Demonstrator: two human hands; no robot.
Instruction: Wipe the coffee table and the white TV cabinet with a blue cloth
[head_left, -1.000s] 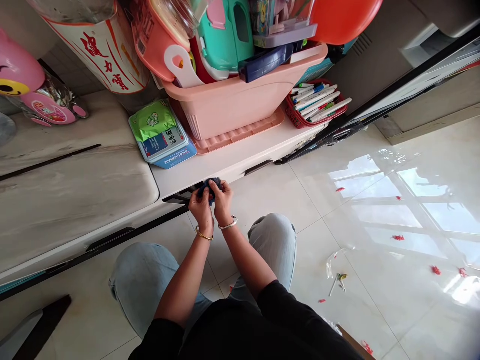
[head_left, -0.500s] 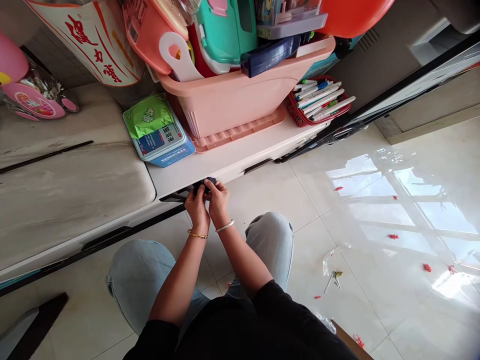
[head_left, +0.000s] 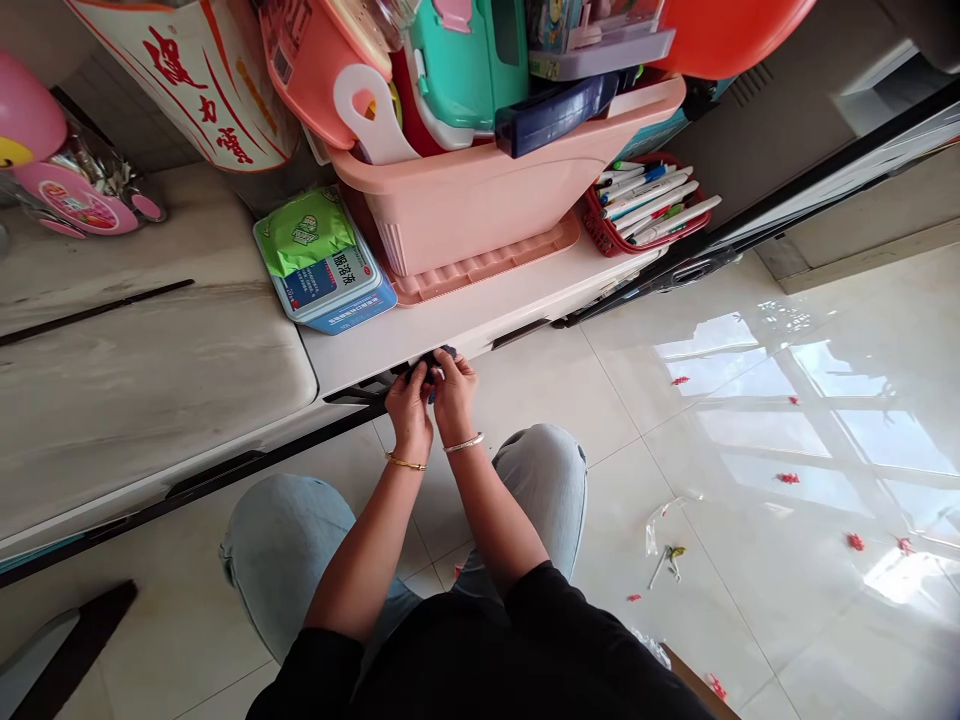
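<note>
A small dark, bunched item [head_left: 429,364] is pinched between my two hands, close to the front edge of the white cabinet [head_left: 442,320]. My left hand [head_left: 410,408], with a gold bangle at the wrist, closes its thumb and fingers on the item's near left part. Gripping its right part is my right hand [head_left: 454,392], which wears a silver bangle. Fingers cover most of the item, so its kind is hard to make out. Just beyond my hands and to the left, a dark drawer gap [head_left: 360,392] shows in the cabinet front.
A pink bin [head_left: 480,210] full of toys stands on the cabinet, with a green packet [head_left: 307,235] on a blue-white box to its left. Right of it sits a red basket [head_left: 600,235] of markers. Red scraps [head_left: 787,478] and wrappers lie on the tiled floor.
Both hands have shifted slightly to the right with the dark item, and the fingers have moved a little on it. The camera view has also shifted a little.
</note>
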